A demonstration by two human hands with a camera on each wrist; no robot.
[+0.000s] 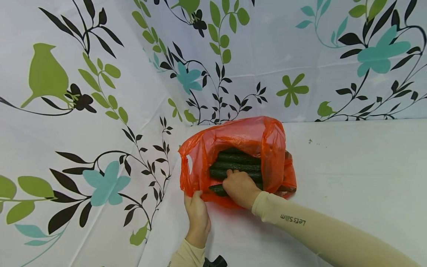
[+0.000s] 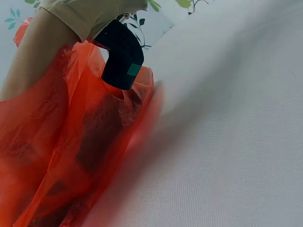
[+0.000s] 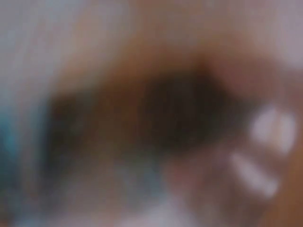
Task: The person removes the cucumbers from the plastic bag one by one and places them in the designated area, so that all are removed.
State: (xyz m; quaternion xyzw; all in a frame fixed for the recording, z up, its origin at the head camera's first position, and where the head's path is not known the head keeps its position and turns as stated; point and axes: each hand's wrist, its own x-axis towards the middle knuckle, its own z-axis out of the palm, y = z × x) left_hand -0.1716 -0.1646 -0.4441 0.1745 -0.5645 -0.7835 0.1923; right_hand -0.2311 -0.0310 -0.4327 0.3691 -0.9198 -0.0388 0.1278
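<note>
An orange-red plastic bag (image 1: 240, 129) lies on its side with its mouth facing me. Several dark green cucumbers (image 1: 238, 157) are stacked inside it. My left hand (image 1: 197, 218) pinches the bag's lower left rim between thumb and fingers. Reaching into the mouth, my right hand (image 1: 241, 187) has its fingers curled over a cucumber near the front of the stack; its fingertips are partly hidden. In the left wrist view the translucent bag (image 2: 52, 146) fills the left side, with the right forearm (image 2: 38, 52) behind its edge. The right wrist view is too blurred to make out.
The bag rests on a white covered table (image 1: 353, 174). Behind and to the left hangs a white cloth (image 1: 260, 48) printed with leaves, flowers and birds. A black device (image 1: 217, 261) sits by the left wrist; another black device (image 2: 123, 56) is on the right sleeve.
</note>
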